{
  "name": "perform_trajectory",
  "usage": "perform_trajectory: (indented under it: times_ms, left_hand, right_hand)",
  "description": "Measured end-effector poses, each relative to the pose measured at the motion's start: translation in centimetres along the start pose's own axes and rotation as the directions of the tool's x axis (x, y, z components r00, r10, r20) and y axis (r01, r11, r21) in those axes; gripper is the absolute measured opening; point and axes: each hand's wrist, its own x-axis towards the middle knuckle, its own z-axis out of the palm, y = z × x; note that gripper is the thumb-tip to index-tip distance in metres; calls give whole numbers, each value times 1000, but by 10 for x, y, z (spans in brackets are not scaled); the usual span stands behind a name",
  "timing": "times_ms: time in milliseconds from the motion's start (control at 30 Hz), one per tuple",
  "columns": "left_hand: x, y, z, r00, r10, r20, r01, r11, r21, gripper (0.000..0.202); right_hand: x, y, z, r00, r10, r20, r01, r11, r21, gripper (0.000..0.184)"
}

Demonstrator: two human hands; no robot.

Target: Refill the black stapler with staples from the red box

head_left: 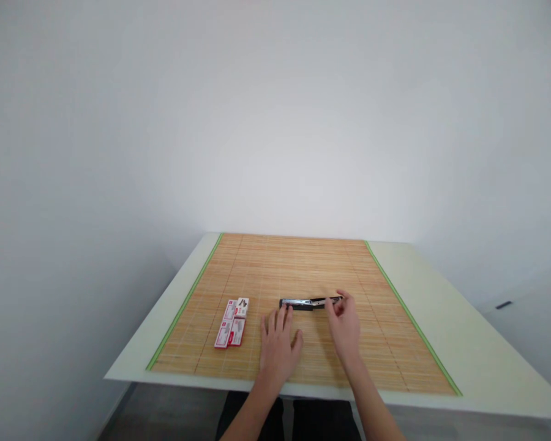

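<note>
A black stapler (pixel 313 304) lies on the bamboo mat, folded wide open so that its two arms stretch left and right. The metal rail shows along its left part. My left hand (pixel 278 348) lies flat with fingers spread, its fingertips at the near edge of the stapler's left end. At the other end, my right hand (pixel 343 324) has its thumb and fingers closed around the right arm of the stapler. Its fingers partly cover that end, so anything small between them is hidden.
Several small white-and-red boxes (pixel 232 323) sit together left of my left hand. They rest on the bamboo mat (pixel 298 263), which has green side edges. Beneath is a white table (pixel 445 306), with a plain wall behind it.
</note>
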Motion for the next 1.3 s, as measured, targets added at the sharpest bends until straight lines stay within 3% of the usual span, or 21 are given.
perform_trajectory:
  times_ms: [67,133,167,300,433,567,633,767,867,967,1067,1167,1300]
  left_hand:
    - [0,-2,10,1000,-16,14,16,1000,3,65]
    - [0,-3,23,997,-80,20,80,996,27,64]
    - [0,-3,28,993,-121,15,120,992,43,64]
    - [-1,-9,38,990,-139,-11,139,989,48,69]
    - [-3,-16,35,997,-78,1,78,997,-3,70]
    - [-4,-16,33,997,-79,13,79,997,-17,70]
    - [-4,-15,34,997,-83,-8,83,996,-14,69]
    - [-4,-12,33,996,-74,-51,73,997,-13,65]
    - [-5,-10,24,999,-11,-41,9,999,-35,65]
    - [-4,-9,9,999,29,-41,-32,997,-73,65]
    - [-2,-7,-3,999,20,-47,-25,992,-121,66]
    - [-2,-7,-10,999,28,-37,-34,982,-188,69]
    - [-4,-6,-15,999,43,5,-39,954,-296,69]
  right_hand:
    - [-24,-37,25,957,-166,236,169,986,6,41]
    - [-53,-71,55,794,-358,491,402,916,19,27]
    - [-66,-85,69,731,-388,561,475,880,-10,26]
    - [-100,-110,106,711,-385,589,558,818,-139,49]
    - [-104,-111,118,689,-353,632,568,805,-169,60]
    - [-103,-116,125,651,-338,680,561,817,-131,57]
    - [-101,-120,122,655,-354,668,549,829,-100,53]
    - [-83,-112,93,795,-346,498,445,891,-92,52]
    - [-58,-81,58,882,-278,381,316,948,-40,53]
    - [-45,-33,28,952,-126,278,170,976,-138,60]
    - [-48,8,8,960,-24,278,98,962,-254,67]
    - [-51,31,-5,942,-8,334,82,975,-208,73]
    - [-39,42,-21,878,-24,478,48,998,-36,49]
